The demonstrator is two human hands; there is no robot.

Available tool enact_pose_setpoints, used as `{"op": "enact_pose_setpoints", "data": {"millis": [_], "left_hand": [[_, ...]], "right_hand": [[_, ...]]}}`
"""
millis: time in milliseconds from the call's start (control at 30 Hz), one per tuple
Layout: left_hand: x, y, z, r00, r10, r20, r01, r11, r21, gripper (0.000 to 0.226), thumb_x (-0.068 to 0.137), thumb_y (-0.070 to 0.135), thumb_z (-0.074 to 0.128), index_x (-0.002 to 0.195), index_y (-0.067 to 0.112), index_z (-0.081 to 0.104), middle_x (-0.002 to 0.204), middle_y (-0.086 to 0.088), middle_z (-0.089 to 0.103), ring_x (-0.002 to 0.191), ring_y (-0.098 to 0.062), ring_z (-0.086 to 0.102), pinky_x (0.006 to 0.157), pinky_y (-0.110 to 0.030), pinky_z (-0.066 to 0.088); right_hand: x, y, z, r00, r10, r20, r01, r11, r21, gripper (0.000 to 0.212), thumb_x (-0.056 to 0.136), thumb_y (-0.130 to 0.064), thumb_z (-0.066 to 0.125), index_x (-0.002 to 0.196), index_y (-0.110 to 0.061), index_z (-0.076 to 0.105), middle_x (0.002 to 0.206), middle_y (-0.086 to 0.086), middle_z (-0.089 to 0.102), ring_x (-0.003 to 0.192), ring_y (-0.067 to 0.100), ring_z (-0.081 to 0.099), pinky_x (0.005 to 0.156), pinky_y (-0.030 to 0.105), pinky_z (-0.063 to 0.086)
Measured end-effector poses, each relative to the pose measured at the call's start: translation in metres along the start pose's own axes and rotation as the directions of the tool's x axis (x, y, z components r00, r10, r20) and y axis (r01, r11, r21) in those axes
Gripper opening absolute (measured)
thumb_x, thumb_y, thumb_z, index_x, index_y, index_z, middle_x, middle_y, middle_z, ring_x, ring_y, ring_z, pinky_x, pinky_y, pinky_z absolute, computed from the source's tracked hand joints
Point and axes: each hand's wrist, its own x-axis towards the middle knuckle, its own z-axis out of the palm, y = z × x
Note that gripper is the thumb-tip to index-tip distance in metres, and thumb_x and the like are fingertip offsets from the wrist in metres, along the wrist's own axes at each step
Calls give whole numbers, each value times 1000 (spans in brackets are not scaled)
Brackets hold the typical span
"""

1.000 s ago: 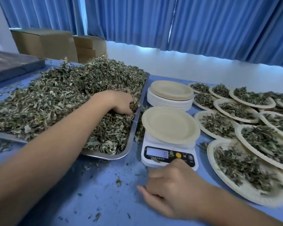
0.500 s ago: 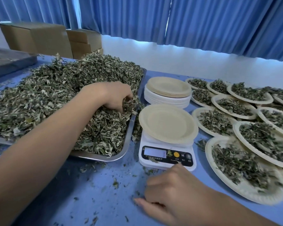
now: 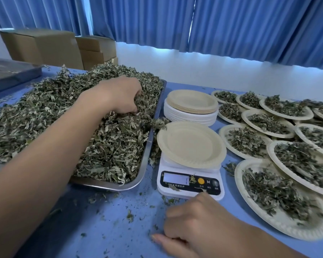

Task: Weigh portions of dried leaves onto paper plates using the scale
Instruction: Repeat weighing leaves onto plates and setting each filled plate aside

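The left hand (image 3: 123,95) grasps a clump of dried leaves (image 3: 110,146) in the tray (image 3: 108,186) at left. 1 paper plate (image 3: 191,144) sits on the scale (image 3: 190,186) just right of the tray. The right hand (image 3: 196,226) rests clenched on the table (image 3: 108,229) near the scale, holding nothing.

We see a blue tabletop (image 3: 119,226) filling the lower frame. At left centre a metal tray (image 3: 146,153) sits on it, heaped with dried leaves (image 3: 45,118). Just right of the tray's near corner stands a white scale (image 3: 190,185), and behind that a stack of paper plates (image 3: 191,116). Across the right side, filled plates (image 3: 238,175) overlap one another. Over the bare blue at lower centre we find scattered leaf crumbs (image 3: 130,216). At the far left edge lies a dark flat slab (image 3: 11,73), its make unclear to us.
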Motion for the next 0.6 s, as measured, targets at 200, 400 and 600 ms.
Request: {"op": "enact_pose_setpoints", "data": {"millis": [200,400,600], "left_hand": [[2,5,-5,970,-65,-234,20,981,-191,37,84,28,80,115,16,63,111,-8,62,96,-31,56,83,-39,47],[-9,43,1,976,87,-201,-190,792,-581,28,79,36,85,96,20,70,86,2,71,80,-17,67,71,-29,50],[-8,50,12,984,175,-32,-158,781,-604,37,75,50,84,100,26,71,89,2,74,81,-13,69,73,-30,50]], "right_hand": [[0,1,1,1000,1,6,-2,1000,31,54,108,-45,46,59,-23,47,57,-5,36,51,16,34,49,35,36],[0,2,1,1000,-2,5,2,1000,20,54,108,-46,45,59,-23,47,57,-6,36,50,15,35,49,35,37],[-1,3,3,1000,-3,-3,3,1000,30,55,108,-46,44,59,-23,50,57,-5,36,50,15,34,48,36,39]]}}
